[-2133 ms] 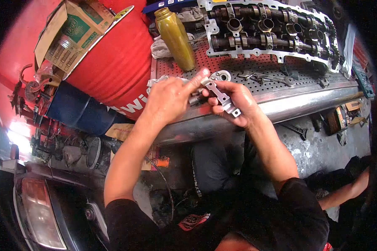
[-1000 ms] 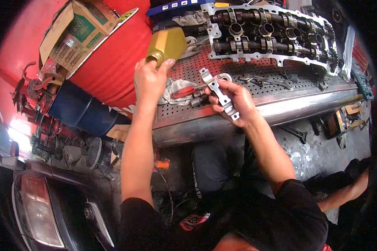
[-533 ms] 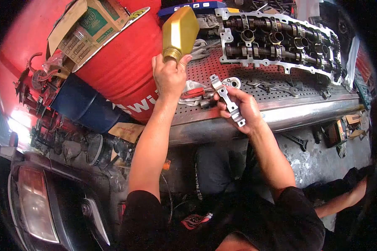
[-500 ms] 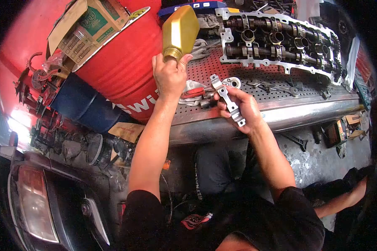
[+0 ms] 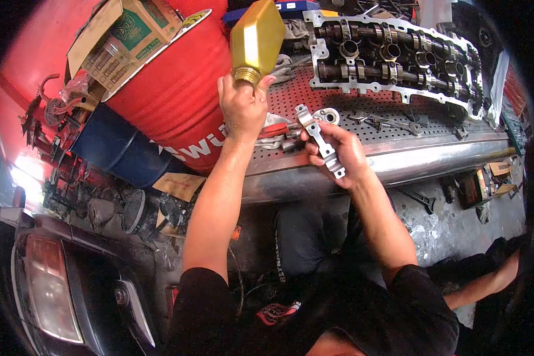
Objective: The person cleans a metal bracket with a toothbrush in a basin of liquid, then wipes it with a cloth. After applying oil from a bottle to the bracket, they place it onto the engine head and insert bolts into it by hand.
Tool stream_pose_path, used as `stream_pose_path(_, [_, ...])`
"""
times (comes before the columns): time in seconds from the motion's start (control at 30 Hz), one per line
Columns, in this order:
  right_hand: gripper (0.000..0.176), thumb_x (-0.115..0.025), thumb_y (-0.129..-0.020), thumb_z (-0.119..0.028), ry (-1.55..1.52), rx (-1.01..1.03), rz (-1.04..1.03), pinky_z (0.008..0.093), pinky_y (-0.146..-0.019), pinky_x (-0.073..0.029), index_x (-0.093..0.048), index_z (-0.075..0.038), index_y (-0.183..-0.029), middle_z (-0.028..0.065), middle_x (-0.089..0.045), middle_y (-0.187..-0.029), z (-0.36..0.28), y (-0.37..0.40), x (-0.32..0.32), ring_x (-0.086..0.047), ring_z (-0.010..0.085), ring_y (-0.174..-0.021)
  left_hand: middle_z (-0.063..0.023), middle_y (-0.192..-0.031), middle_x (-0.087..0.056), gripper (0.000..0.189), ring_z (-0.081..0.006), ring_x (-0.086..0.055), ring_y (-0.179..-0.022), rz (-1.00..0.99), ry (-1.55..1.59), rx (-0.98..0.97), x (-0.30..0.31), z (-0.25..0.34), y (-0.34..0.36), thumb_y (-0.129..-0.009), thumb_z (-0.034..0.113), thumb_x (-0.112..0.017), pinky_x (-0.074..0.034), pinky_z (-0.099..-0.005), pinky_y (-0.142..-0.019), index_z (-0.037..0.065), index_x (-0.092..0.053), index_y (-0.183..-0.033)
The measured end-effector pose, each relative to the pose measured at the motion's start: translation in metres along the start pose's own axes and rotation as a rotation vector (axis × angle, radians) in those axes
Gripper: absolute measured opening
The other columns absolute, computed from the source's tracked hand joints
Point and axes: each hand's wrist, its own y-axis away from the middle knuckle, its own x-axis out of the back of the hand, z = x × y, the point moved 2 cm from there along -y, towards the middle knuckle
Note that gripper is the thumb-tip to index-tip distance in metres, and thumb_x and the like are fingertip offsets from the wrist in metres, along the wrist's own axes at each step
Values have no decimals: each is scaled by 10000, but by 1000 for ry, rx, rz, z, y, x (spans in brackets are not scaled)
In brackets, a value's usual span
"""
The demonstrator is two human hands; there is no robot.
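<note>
My left hand (image 5: 242,110) is at the neck of an upside-down gold bottle (image 5: 256,41), its fingers closed around the open mouth and the thumb out to the right. My right hand (image 5: 341,151) grips a silver metal bracket (image 5: 320,141) with bolt holes, tilted, over the bench's front edge. Behind the bracket a ratchet (image 5: 328,116) lies on the perforated bench top (image 5: 291,98), with a red-handled tool (image 5: 274,129) on a rag to its left. A cylinder head with camshafts (image 5: 397,56) rests at the back right of the bench.
A red drum (image 5: 172,83) with a cardboard box (image 5: 124,44) on top stands left of the bench, beside a blue drum (image 5: 115,145). Wrenches (image 5: 397,125) lie on the bench. A car headlight (image 5: 52,288) is at lower left. Another person's arm (image 5: 483,285) shows at lower right.
The gold bottle and my left hand have shifted slightly to the right, and the bottle's top end is now cut off by the frame. My right hand has barely moved with the bracket.
</note>
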Motion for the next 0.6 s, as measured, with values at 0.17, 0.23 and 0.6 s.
stream_pose_path(0.17, [257,-468,-975,-215,-17,-11,23,270,-522,-455,-552,-2,-1092,132,-650,-909,0,1,0,-547,163,-665,-140,-766,-585,298,-346,-530,-752,14,36,21,-1,2,2,-807,267,-748,-423,-438,-669,-3,-635,-752])
stream_pose_path(0.23, [256,-468,-975,-214,-23,-4,16,271,-519,-453,-556,1,-1084,133,-650,-907,-1,1,-1,-548,163,-668,-145,-760,-597,307,-350,-544,-748,16,47,37,-2,2,0,-810,274,-749,-431,-439,-668,-5,-636,-748])
stream_pose_path(0.6, [282,-463,-974,-226,17,53,28,279,-537,-455,-558,2,-1110,107,-641,-918,-12,-10,-7,-544,155,-686,-245,-887,-678,543,-380,-664,-892,-777,-96,400,9,-31,-106,-855,551,-599,-505,-453,-809,25,-709,-936])
